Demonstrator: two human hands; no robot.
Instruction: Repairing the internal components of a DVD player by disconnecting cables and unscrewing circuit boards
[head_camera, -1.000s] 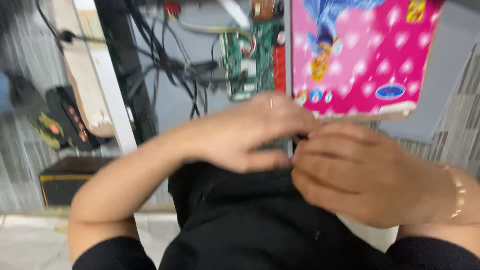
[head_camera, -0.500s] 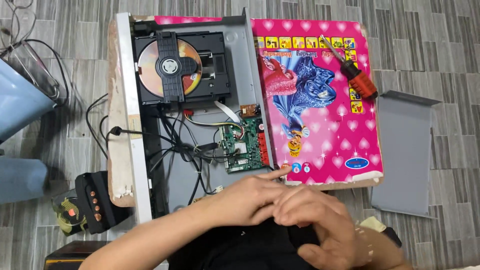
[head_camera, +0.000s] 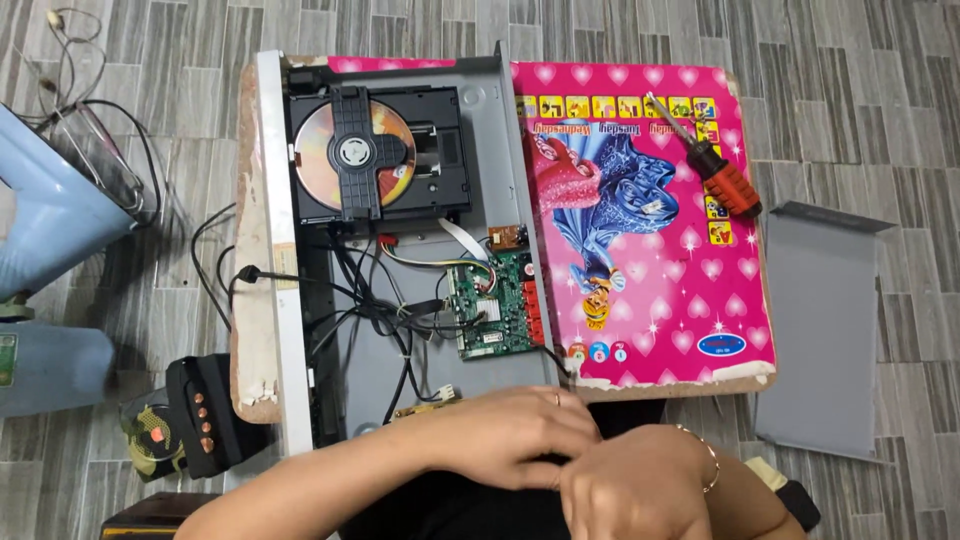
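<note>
Touching hands, disc player just beyond

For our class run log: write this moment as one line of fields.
left hand: meets right hand in lap | held: cannot tell | disc player: lid off, untouched | screwdriver: on pink board

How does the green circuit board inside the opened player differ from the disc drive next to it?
The circuit board is green, small and bare, with wires and a ribbon cable running into it; the disc drive is black, far larger and carries a shiny disc under a black clamp bar. The board sits nearer the person's hands, left hand and right hand; the drive lies at the far end. Both sit inside the open grey chassis.
</note>
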